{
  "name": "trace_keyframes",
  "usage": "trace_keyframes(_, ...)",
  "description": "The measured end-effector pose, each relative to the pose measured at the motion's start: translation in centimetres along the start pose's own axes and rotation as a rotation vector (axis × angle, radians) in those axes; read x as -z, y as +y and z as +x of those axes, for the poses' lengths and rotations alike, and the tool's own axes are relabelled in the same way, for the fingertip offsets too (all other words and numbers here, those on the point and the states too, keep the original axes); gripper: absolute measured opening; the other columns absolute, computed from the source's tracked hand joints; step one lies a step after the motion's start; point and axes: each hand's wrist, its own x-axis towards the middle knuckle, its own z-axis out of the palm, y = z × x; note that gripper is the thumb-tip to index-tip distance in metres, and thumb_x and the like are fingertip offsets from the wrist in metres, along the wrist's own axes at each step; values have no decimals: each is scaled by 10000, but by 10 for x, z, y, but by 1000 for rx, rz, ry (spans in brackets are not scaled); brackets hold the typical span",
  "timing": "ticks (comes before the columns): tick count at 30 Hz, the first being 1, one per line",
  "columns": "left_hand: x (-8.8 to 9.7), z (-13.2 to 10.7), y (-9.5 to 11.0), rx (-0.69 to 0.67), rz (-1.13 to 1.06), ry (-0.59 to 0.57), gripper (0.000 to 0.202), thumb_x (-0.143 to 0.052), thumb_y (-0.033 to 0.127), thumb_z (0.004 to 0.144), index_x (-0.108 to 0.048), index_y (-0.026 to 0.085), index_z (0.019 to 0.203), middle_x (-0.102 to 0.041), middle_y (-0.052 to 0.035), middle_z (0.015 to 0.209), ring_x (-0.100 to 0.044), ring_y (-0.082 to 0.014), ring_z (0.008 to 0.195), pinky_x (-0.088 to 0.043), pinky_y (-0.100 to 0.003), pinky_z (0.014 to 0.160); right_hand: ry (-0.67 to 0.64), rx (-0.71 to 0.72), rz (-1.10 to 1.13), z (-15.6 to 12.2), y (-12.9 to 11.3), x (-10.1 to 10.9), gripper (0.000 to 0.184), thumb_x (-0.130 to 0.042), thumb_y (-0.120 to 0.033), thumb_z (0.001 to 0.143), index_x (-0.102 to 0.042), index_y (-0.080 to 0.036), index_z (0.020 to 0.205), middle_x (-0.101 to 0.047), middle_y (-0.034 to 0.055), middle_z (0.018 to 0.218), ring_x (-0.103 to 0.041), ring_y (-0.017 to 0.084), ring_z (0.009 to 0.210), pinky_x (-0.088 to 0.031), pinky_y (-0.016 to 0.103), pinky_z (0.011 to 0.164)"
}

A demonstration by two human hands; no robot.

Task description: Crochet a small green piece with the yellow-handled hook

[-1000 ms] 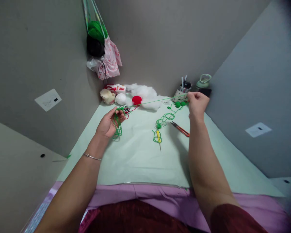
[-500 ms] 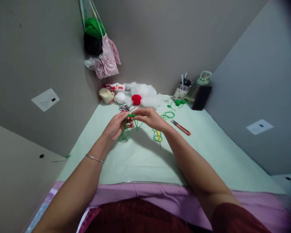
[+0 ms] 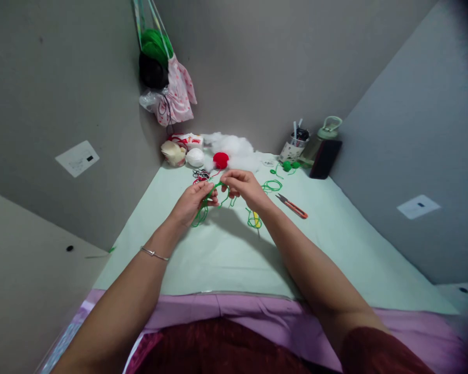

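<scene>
While both hands meet above the far middle of the pale green table [image 3: 226,254], a thin, bright green yarn [image 3: 200,216] runs between them. It hangs in loose, tangled loops from the left hand [image 3: 191,202], whose fingers are curled closed on the bundle. A short slack arc leads to the right hand [image 3: 244,188], whose thumb and fingertips pinch the strand. More green cord lies coiled just right of the hands, by a yellow-handled hook [image 3: 255,220], with orange snips [image 3: 292,206] farther right.

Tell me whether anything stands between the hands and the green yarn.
Nothing visible does. The left hand and the right hand both pinch the green yarn above the table; the orange snips lie apart, to the right.
</scene>
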Motion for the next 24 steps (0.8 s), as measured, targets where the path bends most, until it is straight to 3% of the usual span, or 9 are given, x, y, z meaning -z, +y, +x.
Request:
trace_keyframes(3, 1, 0, -4, -26, 49, -13, 407, -878, 490, 752, -647, 156, 727, -648, -18, 751, -626, -139, 672, -568, -300, 726, 72, -26, 51, 3, 2, 2, 219, -759, -387, 738, -666, -189, 731, -607, -38, 593, -373, 58, 463, -310, 221, 449)
trace_keyframes(6, 3, 3, -9, -103, 94, 48, 365, -862, 480, 772, -683, 161, 780, -675, -25, 807, -644, -162, 800, -531, -312, 866, 83, -44, 69, 5, 4, 3, 270, -796, -416, 714, -660, -183, 725, -590, -52, 592, -285, 37, 435, -227, 225, 424)
trace_keyframes(10, 6, 6, -12, -224, 146, 140, 256, -862, 374, 764, -700, 194, 850, -685, -1, 883, -614, -160, 890, -469, -273, 898, 40, -56, 61, 4, 7, 3, 313, -845, -442, 680, -690, -182, 757, -650, -36, 640, -287, 41, 449, -200, 235, 422)
trace_keyframes(18, 6, 5, -12, -284, 246, 133, 152, -809, 272, 764, -687, 196, 814, -703, -29, 926, -646, -199, 957, -460, -305, 954, -47, -61, -19, -1, 4, -2, 210, -813, -362, 706, -726, -188, 785, -729, -2, 694, -360, 67, 492, -224, 233, 443)
trace_keyframes(24, 8, 4, -13, -270, 288, 118, 166, -807, 281, 783, -665, 196, 770, -732, -70, 1046, -646, -233, 1071, -436, -329, 1020, 71, -50, -6, 3, 6, -1, 152, -786, -305, 658, -700, -182, 687, -541, -58, 551, -316, 63, 485, -198, 242, 452)
